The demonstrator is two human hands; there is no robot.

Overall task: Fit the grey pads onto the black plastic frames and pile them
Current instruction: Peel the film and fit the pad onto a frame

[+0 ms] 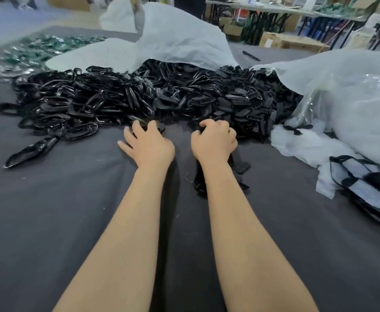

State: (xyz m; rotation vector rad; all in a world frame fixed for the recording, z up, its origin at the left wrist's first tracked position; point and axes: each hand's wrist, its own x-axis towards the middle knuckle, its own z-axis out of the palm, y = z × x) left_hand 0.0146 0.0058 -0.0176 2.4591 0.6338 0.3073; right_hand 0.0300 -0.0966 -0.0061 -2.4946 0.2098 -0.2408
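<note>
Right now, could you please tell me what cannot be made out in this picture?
- Head view: curled fingers of the right hand hide whatever it holds.
- Fingertips of the left hand sink into the black frames; a grip cannot be told.
- The right forearm covers most of the dark parts beneath it.
- Green heap, far left: blurred.
- The checked bag is cut by the right edge.

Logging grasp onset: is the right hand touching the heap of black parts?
Touching. In the head view the right hand curls its fingers into the heap of black parts; black shows between thumb and fingers.
</note>
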